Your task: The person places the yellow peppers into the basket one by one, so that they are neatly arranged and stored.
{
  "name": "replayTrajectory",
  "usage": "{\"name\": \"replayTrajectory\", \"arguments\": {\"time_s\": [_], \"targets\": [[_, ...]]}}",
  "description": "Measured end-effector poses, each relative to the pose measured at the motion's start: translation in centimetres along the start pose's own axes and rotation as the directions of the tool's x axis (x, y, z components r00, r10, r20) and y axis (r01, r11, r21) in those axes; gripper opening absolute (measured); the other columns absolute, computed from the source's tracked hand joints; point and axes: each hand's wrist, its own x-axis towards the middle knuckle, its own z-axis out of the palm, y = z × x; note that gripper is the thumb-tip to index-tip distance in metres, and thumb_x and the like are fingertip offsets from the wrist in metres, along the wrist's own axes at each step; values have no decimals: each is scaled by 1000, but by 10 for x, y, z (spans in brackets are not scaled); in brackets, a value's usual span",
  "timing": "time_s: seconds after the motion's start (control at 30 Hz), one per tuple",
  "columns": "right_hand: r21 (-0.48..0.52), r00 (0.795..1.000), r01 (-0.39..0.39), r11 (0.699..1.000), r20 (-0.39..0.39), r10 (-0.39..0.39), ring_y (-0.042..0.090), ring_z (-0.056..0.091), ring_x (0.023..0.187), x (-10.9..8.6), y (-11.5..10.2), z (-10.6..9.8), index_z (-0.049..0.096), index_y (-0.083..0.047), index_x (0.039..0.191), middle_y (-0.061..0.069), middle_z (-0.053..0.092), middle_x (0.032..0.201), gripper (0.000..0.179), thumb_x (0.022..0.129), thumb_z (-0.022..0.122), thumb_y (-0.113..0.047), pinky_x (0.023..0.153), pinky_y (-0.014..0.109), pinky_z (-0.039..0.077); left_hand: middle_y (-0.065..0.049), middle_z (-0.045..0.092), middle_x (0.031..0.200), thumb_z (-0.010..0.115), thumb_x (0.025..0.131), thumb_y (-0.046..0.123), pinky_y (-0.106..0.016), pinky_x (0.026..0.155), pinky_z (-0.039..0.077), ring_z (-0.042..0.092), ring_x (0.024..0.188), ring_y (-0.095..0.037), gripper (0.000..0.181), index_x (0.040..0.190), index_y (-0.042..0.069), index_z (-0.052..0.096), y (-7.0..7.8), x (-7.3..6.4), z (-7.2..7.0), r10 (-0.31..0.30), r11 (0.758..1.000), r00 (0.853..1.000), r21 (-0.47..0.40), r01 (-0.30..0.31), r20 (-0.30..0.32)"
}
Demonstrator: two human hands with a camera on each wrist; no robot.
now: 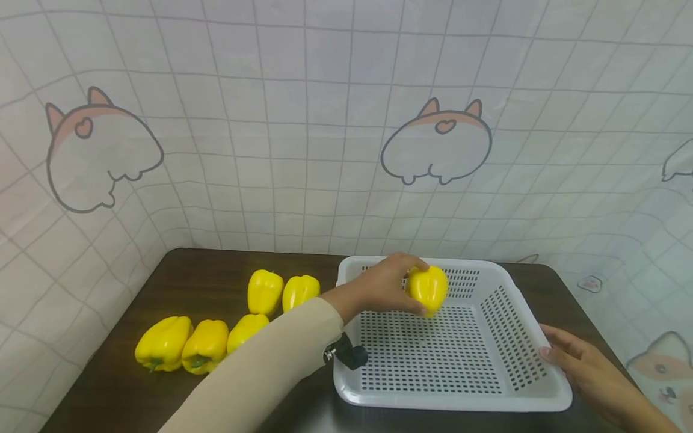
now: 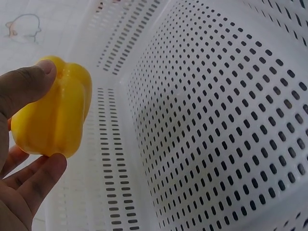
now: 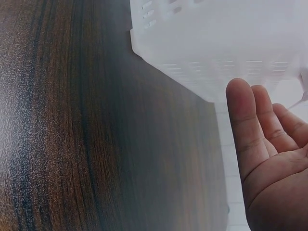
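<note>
My left hand (image 1: pixel 391 284) holds a yellow bell pepper (image 1: pixel 428 290) over the white perforated plastic basket (image 1: pixel 489 394). In the left wrist view, the thumb presses the top of the pepper (image 2: pixel 53 115) and the fingertips (image 2: pixel 57 166) support it from below. On the right, my right hand (image 1: pixel 587 367) grips the basket's right rim, its thumb on the edge. The right wrist view shows several fairly straight fingers (image 3: pixel 241 103) against the outside of the basket (image 3: pixel 216 33); the thumb contact is mostly out of that view.
Several more yellow bell peppers (image 1: pixel 164 343) lie on the dark wooden table (image 1: pixel 206 270), left of the basket; the left sleeve (image 1: pixel 271 367) partly covers one. A dark camera mount (image 1: pixel 346 352) sits at the left wrist. A white gridded sheet (image 1: pixel 325 150) with cartoon drawings surrounds the table.
</note>
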Motion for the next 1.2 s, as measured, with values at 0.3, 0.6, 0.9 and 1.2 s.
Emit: {"name": "replayTrajectory", "arguments": {"time_s": [0.3, 0.6, 0.9, 1.2], "targets": [[22, 999, 33, 999, 22, -33, 35, 69, 107, 0, 3, -2, 12, 11, 157, 32, 50, 141, 69, 109, 50, -22, 81, 54, 60, 2, 52, 141, 96, 72, 30, -22, 94, 50, 55, 111, -8, 83, 144, 17, 56, 1, 9, 13, -16, 1000, 1000, -4, 16, 0], [45, 995, 72, 996, 68, -75, 31, 69, 106, -1, 5, -4, 10, 12, 156, 22, 58, 135, 66, 111, 46, -19, 81, 53, 60, 2, 53, 141, 95, 72, 30, -23, 92, 50, 54, 108, -8, 81, 142, 18, 57, 4, 17, 20, -23, 1000, 1000, 12, 23, 8], [44, 995, 65, 997, 75, -68, 33, 69, 107, -2, 5, -1, 7, 11, 156, 23, 56, 136, 68, 111, 46, -20, 82, 52, 60, 5, 55, 140, 96, 72, 30, -25, 92, 51, 57, 110, -8, 79, 141, 21, 59, 5, 25, 27, -71, 997, 997, -19, 71, -16], [46, 993, 98, 994, 68, -101, 33, 69, 105, -2, 9, 1, 10, 11, 156, 23, 57, 135, 65, 111, 45, -19, 80, 52, 60, 10, 59, 137, 96, 70, 30, -26, 90, 52, 62, 117, -17, 76, 139, 28, 63, 3, 31, 38, -129, 981, 991, -151, 123, -25]]}}
